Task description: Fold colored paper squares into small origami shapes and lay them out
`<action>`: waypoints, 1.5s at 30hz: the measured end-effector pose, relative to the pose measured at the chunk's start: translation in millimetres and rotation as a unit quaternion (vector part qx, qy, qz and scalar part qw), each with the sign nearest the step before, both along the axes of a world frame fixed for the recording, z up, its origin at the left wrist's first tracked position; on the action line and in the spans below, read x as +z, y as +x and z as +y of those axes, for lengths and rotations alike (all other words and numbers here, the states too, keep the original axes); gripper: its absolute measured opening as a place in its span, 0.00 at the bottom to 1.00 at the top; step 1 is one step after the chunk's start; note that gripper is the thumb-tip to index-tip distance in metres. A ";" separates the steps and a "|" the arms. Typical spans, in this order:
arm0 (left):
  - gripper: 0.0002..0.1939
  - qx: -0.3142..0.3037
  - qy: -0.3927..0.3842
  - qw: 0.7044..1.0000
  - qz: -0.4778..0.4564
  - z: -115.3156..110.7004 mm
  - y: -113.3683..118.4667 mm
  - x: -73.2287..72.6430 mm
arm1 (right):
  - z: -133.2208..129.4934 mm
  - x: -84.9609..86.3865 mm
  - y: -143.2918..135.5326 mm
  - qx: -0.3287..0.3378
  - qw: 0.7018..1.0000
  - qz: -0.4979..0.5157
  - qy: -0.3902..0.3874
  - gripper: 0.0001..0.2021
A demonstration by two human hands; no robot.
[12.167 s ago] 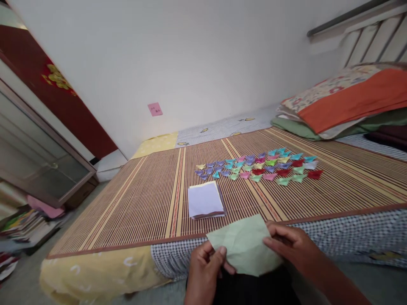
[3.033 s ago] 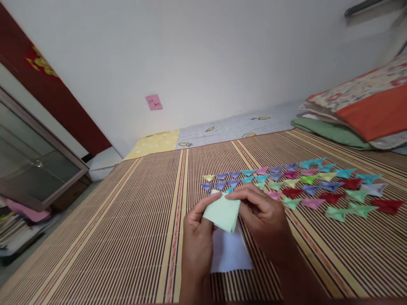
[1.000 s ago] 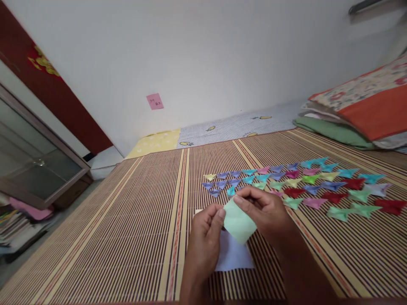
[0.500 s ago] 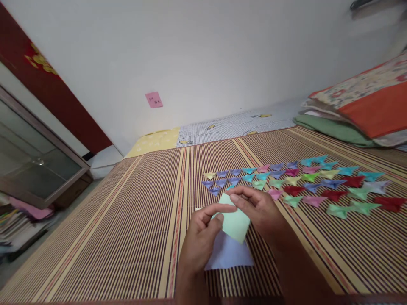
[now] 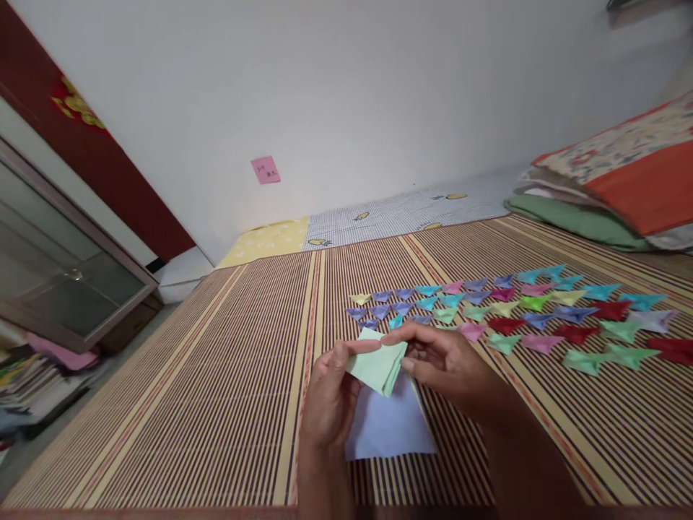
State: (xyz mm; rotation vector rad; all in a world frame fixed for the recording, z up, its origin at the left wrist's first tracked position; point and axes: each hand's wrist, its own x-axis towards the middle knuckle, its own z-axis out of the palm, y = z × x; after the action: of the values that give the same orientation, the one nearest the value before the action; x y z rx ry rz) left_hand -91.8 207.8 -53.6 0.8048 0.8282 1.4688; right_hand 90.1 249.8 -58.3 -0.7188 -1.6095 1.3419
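Observation:
A pale green sheet of origami paper (image 5: 376, 366), folded into layers, is held up between both hands in the head view. My left hand (image 5: 331, 397) pinches its left side, thumb in front. At the upper right edge, my right hand (image 5: 444, 361) grips it, with the index finger along the top and the thumb by the parted layers. Below the green paper a light purple sheet (image 5: 390, 433) lies on the striped mat (image 5: 243, 404). Just beyond my hands, small folded paper shapes (image 5: 503, 307) in many colours stand in rows.
Cushions and folded bedding (image 5: 622, 188) are piled at the far right. A patterned cloth (image 5: 373, 217) runs along the wall, which bears a pink note (image 5: 265, 170). To the left, past the mat's edge, are a glass-fronted cabinet (image 5: 65, 267) and a stack of books (image 5: 27, 383).
The green paper has gone from a broader flat shape to a smaller one with layers showing at its right. My left thumb has shifted up to its left edge.

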 end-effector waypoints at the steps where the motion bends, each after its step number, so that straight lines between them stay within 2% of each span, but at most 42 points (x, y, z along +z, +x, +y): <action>1: 0.23 0.002 0.000 1.000 -0.003 0.3 0.0 -0.3 | 0.1 -0.4 0.0 0.000 1.000 -0.003 0.002 0.11; 13: 0.24 -0.005 -0.010 1.000 0.025 1.5 -2.5 -3.6 | 1.1 -2.8 1.1 -0.012 0.999 -0.035 0.008 0.09; 22: 0.21 -0.029 0.014 0.998 0.058 3.1 -10.7 -12.7 | -2.4 5.0 -8.8 -0.090 0.993 -0.057 0.043 0.11; 28: 0.13 0.011 -0.016 0.996 0.082 4.0 -6.2 -13.8 | -2.8 1.2 -15.4 -0.096 0.993 -0.063 0.038 0.11; 40: 0.14 0.053 -0.014 0.989 0.138 3.4 1.3 -7.7 | -3.2 -4.8 -23.8 -0.116 0.993 -0.019 0.008 0.10; 45: 0.15 0.050 -0.013 0.987 0.150 3.0 0.3 -9.7 | 0.6 -10.1 -21.7 -0.107 0.993 -0.029 0.030 0.10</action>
State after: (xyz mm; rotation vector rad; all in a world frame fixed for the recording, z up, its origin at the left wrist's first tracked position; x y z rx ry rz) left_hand -91.5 210.8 -63.3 0.9914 1.1256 1.4406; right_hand 68.5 250.3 -68.4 -0.8736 -1.5637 1.1228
